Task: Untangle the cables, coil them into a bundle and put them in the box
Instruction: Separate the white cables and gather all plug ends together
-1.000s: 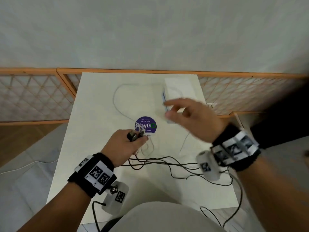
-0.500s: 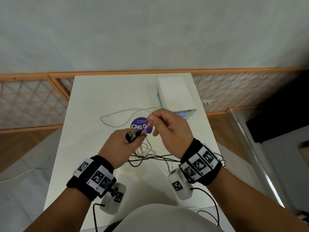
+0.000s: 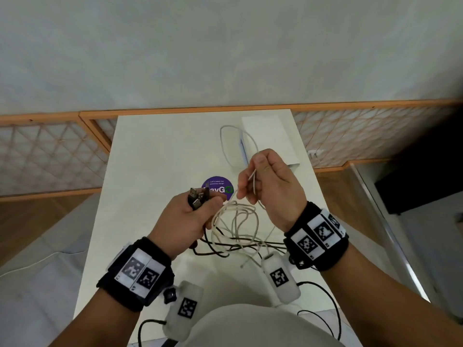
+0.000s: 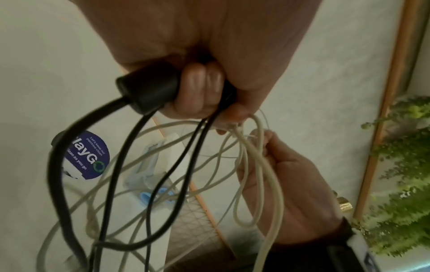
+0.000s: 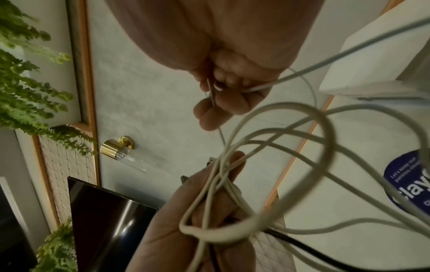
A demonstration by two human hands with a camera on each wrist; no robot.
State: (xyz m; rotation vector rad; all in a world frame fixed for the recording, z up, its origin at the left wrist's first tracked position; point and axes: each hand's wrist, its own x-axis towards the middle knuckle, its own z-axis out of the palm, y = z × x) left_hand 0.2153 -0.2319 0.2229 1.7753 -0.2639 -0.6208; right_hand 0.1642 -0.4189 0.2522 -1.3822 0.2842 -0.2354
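My left hand (image 3: 190, 216) grips several black USB plugs (image 3: 198, 196) in its fist above the white table (image 3: 155, 159). Black cables (image 3: 245, 244) and loops of thick white cable (image 3: 235, 219) hang from that fist. The left wrist view shows the left hand (image 4: 204, 92) curled round a black plug and the white loops (image 4: 256, 165). Just right of it, my right hand (image 3: 268, 186) pinches a thin white cable (image 3: 225, 146) that arcs back over the white box (image 3: 270, 139). In the right wrist view the right hand (image 5: 223, 95) holds the thin cable (image 5: 325, 64) between thumb and fingers.
The box stands at the table's back right corner. A round purple sticker (image 3: 220, 186) lies mid-table under the hands. An orange-framed lattice screen (image 3: 50, 156) runs behind the table. Black wires from the wrist cameras trail off the front edge.
My right hand came back from the box to the left hand, then rose to the right with the thin white cable. White loops have gathered at the left fist, which stayed put.
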